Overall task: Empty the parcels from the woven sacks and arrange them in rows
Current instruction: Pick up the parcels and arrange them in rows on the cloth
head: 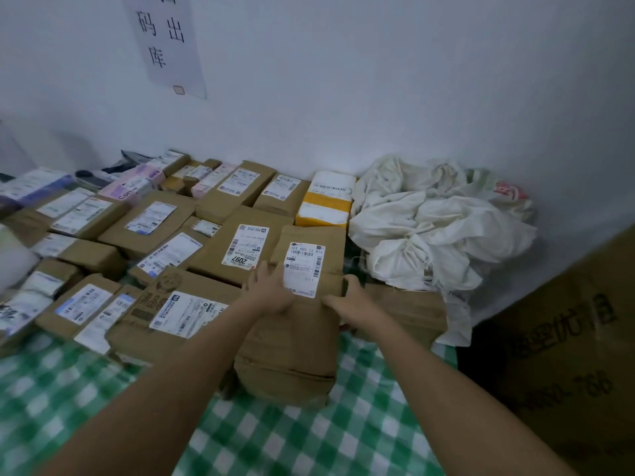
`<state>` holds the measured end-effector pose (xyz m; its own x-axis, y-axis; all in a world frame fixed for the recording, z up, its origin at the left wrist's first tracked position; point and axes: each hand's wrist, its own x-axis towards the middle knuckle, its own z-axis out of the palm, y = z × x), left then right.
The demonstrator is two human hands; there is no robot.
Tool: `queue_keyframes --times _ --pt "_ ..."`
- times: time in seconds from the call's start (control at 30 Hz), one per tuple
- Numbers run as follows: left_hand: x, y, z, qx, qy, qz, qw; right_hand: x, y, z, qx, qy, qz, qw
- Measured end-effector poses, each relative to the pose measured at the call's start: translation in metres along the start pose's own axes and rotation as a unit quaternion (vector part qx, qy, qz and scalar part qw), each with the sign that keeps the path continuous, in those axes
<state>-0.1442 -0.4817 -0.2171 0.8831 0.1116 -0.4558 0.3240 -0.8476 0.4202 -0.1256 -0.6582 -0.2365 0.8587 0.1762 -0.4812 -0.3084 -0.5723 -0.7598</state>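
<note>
Both hands grasp the brown parcel (pixel 295 324): left hand (pixel 271 286) and right hand (pixel 347 297) at its far end, long axis running near-to-far.

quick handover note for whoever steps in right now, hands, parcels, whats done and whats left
Left hand and right hand grip the top of a tall brown parcel standing on the green checked cloth, at the front right of the rows.
Done: many labelled parcels lie in rows back to the wall. The white woven sacks are heaped at the right and look emptied.
Left: settle this parcel in line. Another brown parcel sits by the sacks, outside the rows. A large carton stands far right.
</note>
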Motion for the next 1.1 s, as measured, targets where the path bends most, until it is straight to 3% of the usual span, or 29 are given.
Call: queue_keyframes --times 0.1,0.23,0.5,0.7,0.87,1.1 --pt "0.0 0.02 0.006 0.098 0.054 0.057 0.992 -0.002 0.005 -0.009 -0.016 0.025 -0.061 0.998" --pt "-0.006 0.053 0.021 0.112 0.046 0.12 0.985 -0.008 0.027 -0.036 -0.032 0.056 -0.107 0.992" --pt "-0.008 0.114 0.056 -0.047 0.043 0.194 0.979 -0.009 0.071 -0.097 -0.042 0.23 -0.061 0.97" --pt "0.013 0.139 0.09 -0.142 -0.018 0.095 0.985 0.005 0.099 -0.117 -0.092 0.294 0.054 0.95" --pt "0.025 0.148 0.102 -0.172 -0.075 -0.032 0.982 0.016 0.113 -0.117 -0.051 0.251 0.166 0.952" --pt "0.025 0.144 0.108 -0.213 -0.104 -0.055 0.97 0.026 0.119 -0.112 0.026 0.219 0.195 0.956"
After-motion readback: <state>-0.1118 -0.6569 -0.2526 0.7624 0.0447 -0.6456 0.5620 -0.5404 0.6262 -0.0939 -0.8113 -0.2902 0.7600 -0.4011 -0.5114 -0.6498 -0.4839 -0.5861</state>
